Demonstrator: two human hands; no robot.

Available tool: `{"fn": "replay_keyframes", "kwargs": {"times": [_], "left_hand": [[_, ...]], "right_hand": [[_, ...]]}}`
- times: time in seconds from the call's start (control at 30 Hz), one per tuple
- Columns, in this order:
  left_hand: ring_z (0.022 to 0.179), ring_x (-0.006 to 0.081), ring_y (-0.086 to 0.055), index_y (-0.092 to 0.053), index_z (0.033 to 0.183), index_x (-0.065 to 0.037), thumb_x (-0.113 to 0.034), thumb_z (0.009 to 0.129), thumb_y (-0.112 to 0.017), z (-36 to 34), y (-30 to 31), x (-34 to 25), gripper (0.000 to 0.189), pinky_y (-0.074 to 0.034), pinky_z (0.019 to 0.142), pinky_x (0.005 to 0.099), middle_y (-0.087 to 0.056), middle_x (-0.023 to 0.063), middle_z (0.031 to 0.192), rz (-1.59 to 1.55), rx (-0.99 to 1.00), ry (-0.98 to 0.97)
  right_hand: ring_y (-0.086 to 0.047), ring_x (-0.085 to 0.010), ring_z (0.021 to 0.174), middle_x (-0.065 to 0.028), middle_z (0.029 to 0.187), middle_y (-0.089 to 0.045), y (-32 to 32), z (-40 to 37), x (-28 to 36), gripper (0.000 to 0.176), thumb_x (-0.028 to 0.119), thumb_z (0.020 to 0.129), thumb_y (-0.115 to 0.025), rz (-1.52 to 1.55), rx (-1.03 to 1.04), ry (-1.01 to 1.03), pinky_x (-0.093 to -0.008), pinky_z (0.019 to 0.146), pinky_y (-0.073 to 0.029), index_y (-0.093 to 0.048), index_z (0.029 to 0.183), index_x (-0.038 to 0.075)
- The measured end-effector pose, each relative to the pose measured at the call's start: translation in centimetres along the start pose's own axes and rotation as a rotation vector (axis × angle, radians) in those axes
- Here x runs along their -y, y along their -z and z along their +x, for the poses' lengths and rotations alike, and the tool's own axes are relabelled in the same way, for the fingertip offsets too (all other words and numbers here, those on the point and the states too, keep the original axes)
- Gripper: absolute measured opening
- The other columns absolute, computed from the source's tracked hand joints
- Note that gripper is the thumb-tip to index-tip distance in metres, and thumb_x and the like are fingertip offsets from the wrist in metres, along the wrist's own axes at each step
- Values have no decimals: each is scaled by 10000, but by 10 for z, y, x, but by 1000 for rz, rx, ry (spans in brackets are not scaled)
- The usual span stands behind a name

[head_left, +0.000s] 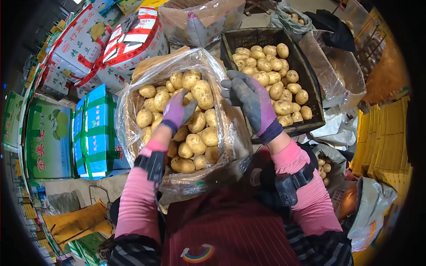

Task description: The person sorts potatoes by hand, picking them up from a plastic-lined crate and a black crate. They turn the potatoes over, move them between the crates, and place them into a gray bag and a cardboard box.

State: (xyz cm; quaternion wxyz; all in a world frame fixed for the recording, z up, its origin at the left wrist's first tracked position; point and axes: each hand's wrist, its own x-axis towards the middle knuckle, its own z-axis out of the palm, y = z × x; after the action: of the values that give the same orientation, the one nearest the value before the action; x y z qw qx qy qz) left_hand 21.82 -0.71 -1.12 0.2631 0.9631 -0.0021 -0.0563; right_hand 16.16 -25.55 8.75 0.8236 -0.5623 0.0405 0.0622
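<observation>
My left hand (176,110), in a purple and grey glove, reaches into a carton (128,108) lined with clear plastic. Its fingers are apart and rest among the potatoes (203,94) there, with none visibly gripped. My right hand (252,99), gloved the same way, hovers by the carton's right rim with fingers stretched out to the left and nothing seen in them. Just beyond it, a black crate (317,95) holds more potatoes (276,91). Potatoes fill much of the carton, and my left hand and wrist hide some of them.
Taped white and red cartons (80,42) stand at the back left, near a blue box (95,128) with green tape. Another plastic-lined carton (199,26) is behind. Yellow crates (384,137) are stacked on the right, and a bag of potatoes (326,168) sits by my right arm.
</observation>
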Motion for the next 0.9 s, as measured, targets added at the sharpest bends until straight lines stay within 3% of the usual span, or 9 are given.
{"fn": "replay_keyframes", "kwargs": {"times": [0.1,0.13,0.27,0.43,0.5,0.53,0.77,0.83,0.9], "left_hand": [[1329,370,-559,-461,1527,-130,-638,902,-552,65,-16,-22,810,-392,1146,443,-580,201,1446,265,256,187],[1368,376,-529,-333,1596,-122,-693,868,-557,77,-23,-28,952,-374,1160,458,-531,230,1491,298,318,240],[1352,380,-543,-218,1613,-61,-759,734,-674,99,-49,-18,1212,-387,1151,454,-527,298,1460,154,275,363],[1260,400,-598,-322,1548,-8,-514,688,-875,73,-49,-12,1141,-455,1097,431,-591,289,1363,-37,116,242],[1199,380,-629,-363,1517,9,-422,639,-932,62,-56,-8,1131,-463,1092,433,-620,267,1303,-222,-82,7],[1272,385,-567,-403,1501,-21,-368,588,-956,59,-56,-6,1123,-468,1092,413,-517,262,1397,-229,-62,54],[1302,408,-463,-425,1415,-73,-212,657,-933,22,-49,-34,923,-453,1098,441,-356,281,1430,-273,-159,70],[1251,359,-522,-461,1392,-66,-254,614,-959,24,-56,-25,943,-469,1070,431,-496,235,1336,-171,-229,5],[1225,341,-550,-448,1402,-63,-250,624,-959,27,-56,-22,949,-488,1044,418,-524,221,1321,-289,-175,12]], "right_hand": [[-647,-123,975,-88,1173,-689,2,5,-1,416,247,1035,-604,-112,-17,36,-243,833,-525,-569,1363,-8],[-652,-136,1003,-99,1174,-700,5,7,-2,406,249,1017,-633,-125,-32,34,-260,864,-527,-599,1329,-8],[-660,-165,1042,-120,1183,-706,17,15,-17,377,245,1010,-642,-245,-67,144,-290,909,-529,-631,1289,-7],[-661,-127,956,-58,1130,-702,11,16,-14,397,224,1016,-615,-376,-50,192,-273,858,-544,-602,1343,-1],[-660,-123,956,-56,1122,-702,10,14,-14,386,213,1016,-619,-349,-53,193,-269,858,-543,-608,1335,-3],[-659,-121,960,-56,1125,-700,11,14,-14,375,205,1019,-617,-341,-58,211,-266,861,-543,-613,1327,-8],[-647,-127,1031,-77,1168,-687,13,18,-28,360,177,1036,-602,-328,-39,274,-268,918,-534,-602,1326,-36],[-634,-129,1066,-89,1184,-683,7,13,-25,353,162,1035,-603,-331,-23,269,-268,939,-523,-598,1326,-39],[-629,-129,1075,-92,1183,-685,1,6,-21,342,155,1031,-611,-337,-18,234,-268,940,-519,-605,1315,-36]]}}
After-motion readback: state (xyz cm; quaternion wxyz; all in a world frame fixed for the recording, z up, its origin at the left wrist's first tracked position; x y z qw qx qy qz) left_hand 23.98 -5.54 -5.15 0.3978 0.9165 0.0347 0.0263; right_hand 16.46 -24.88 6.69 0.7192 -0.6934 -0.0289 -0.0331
